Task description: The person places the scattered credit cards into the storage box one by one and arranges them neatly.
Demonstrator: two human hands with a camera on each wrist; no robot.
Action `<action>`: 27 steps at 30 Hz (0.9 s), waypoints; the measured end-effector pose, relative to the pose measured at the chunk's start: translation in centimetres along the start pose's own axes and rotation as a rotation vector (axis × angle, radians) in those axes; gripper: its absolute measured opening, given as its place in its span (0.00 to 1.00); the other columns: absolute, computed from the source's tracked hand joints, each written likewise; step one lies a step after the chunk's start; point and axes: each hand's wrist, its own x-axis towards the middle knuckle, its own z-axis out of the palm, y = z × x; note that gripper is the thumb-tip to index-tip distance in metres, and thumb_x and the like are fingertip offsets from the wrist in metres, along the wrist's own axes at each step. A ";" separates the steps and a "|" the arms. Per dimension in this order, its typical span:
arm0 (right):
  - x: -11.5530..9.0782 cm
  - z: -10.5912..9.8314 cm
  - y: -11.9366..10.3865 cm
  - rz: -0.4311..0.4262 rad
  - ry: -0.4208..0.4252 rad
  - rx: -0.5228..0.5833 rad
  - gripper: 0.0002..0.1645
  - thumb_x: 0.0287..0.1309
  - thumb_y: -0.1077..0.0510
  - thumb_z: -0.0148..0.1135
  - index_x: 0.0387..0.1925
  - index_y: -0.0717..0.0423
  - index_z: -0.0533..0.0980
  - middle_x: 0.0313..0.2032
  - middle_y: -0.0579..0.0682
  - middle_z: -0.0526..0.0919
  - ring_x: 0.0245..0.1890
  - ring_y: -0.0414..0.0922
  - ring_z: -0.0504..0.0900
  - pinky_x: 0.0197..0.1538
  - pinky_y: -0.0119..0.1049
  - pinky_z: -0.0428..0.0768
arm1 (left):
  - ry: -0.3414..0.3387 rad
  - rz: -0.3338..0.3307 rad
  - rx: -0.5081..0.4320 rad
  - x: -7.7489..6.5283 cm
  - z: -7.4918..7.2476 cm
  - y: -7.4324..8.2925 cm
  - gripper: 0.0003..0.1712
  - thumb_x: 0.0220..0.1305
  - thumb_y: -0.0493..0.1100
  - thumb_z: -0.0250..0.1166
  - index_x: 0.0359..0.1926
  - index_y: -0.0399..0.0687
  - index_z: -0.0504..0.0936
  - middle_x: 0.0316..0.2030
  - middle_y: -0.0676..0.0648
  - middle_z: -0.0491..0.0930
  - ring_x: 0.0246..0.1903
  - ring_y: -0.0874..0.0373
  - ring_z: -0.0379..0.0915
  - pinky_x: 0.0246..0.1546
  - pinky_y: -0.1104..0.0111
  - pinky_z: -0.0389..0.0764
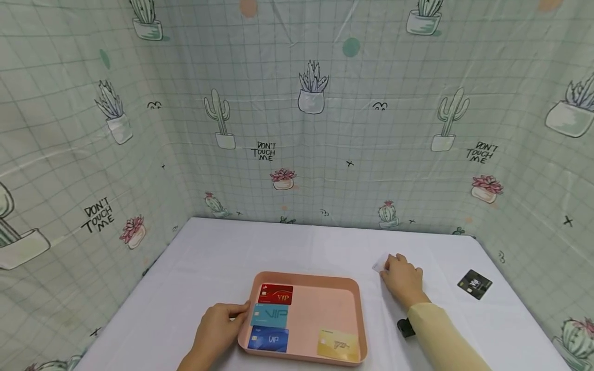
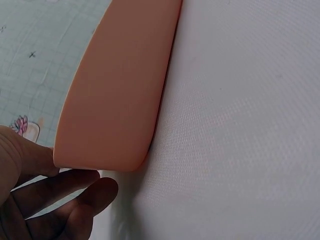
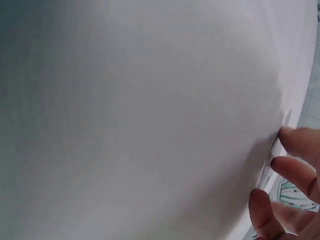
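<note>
One salmon-pink, round-cornered tray (image 1: 306,319), long axis left to right, is pinched by the left grip (image 1: 217,329); the right grip (image 1: 404,280) touches a pale card (image 1: 379,264), pinch unclear.

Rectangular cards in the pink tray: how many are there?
4: red rectangular card top left, teal rectangular card middle left, blue rectangular card bottom left, yellow rectangular card bottom right. Any underneath wouldn't show.

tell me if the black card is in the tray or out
Out: the black card lies on the white tabletop, apart from the pink tray.
</note>
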 end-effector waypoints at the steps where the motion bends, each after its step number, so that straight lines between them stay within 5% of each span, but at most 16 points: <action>1: 0.1 0.0 0.1 0.014 -0.015 0.012 0.11 0.64 0.56 0.64 0.38 0.62 0.77 0.55 0.73 0.78 0.50 0.70 0.81 0.52 0.67 0.71 | -0.002 -0.006 -0.003 0.0 0.0 0.0 0.11 0.63 0.41 0.72 0.46 0.45 0.92 0.46 0.44 0.90 0.45 0.56 0.82 0.38 0.59 0.81; 5: 0.4 -0.1 0.5 0.051 -0.061 0.065 0.15 0.63 0.54 0.64 0.41 0.65 0.76 0.43 0.65 0.81 0.44 0.61 0.80 0.52 0.68 0.70 | -0.005 -0.011 -0.009 0.0 0.0 0.1 0.12 0.63 0.41 0.72 0.47 0.45 0.92 0.47 0.43 0.90 0.38 0.58 0.77 0.34 0.64 0.74; 9: 0.2 -0.4 0.8 0.058 -0.051 0.068 0.20 0.62 0.52 0.65 0.43 0.66 0.76 0.45 0.68 0.81 0.49 0.64 0.80 0.52 0.68 0.69 | -0.001 -0.011 -0.008 0.1 0.1 0.1 0.12 0.63 0.41 0.73 0.47 0.45 0.92 0.47 0.43 0.90 0.37 0.59 0.75 0.32 0.65 0.71; 15: 0.0 -0.7 0.9 0.148 -0.040 0.103 0.46 0.57 0.46 0.73 0.64 0.72 0.64 0.54 0.78 0.76 0.55 0.72 0.75 0.55 0.69 0.69 | -0.003 0.001 -0.014 0.1 0.2 -0.1 0.12 0.63 0.42 0.73 0.47 0.46 0.92 0.47 0.43 0.90 0.39 0.59 0.77 0.33 0.65 0.73; 19: -0.2 -1.0 1.0 0.226 -0.048 0.159 0.56 0.52 0.44 0.77 0.68 0.73 0.59 0.56 0.80 0.74 0.57 0.74 0.74 0.57 0.69 0.69 | 0.009 0.007 -0.015 0.2 0.3 -0.3 0.11 0.63 0.40 0.72 0.46 0.46 0.92 0.47 0.44 0.90 0.44 0.58 0.81 0.35 0.64 0.76; 27: -0.5 -1.3 2.6 0.236 0.000 0.270 0.37 0.53 0.45 0.77 0.45 0.74 0.75 0.42 0.71 0.82 0.41 0.63 0.81 0.44 0.53 0.77 | -0.004 0.004 -0.014 0.3 0.4 -0.2 0.12 0.63 0.40 0.72 0.47 0.44 0.91 0.47 0.43 0.90 0.37 0.58 0.75 0.32 0.65 0.71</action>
